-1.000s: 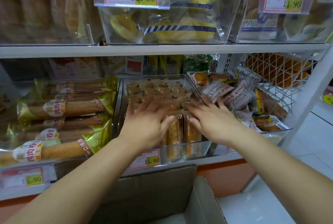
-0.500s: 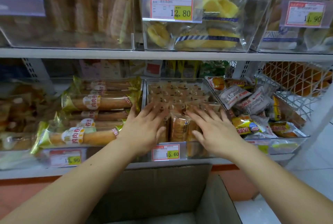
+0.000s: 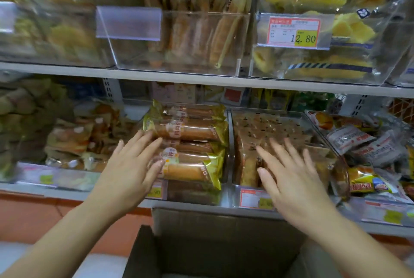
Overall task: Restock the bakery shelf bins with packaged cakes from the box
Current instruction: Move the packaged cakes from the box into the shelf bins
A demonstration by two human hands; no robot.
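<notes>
A clear bin (image 3: 251,114) on the lower shelf holds rows of small packaged cakes (image 3: 266,130) in brown-speckled wrap. My right hand (image 3: 291,179) is spread flat in front of that bin, fingers straight, holding nothing. To its left, a bin of long rolls in gold wrappers (image 3: 190,134) has my left hand (image 3: 130,172) open before it, its fingertips at the wrappers. The brown cardboard box (image 3: 224,233) stands open below both hands; its inside is out of view.
To the right lies a wire basket (image 3: 398,107) beside a heap of mixed snack packs (image 3: 358,143). The upper shelf (image 3: 201,80) carries clear bins of bread and yellow cakes with a 12.80 price tag (image 3: 293,31). More packaged bread (image 3: 74,141) sits at the left.
My view has swung left and up. The left hand has moved from the small-cake bin to the gold-wrapped rolls. The right hand stays spread before the cake bin.
</notes>
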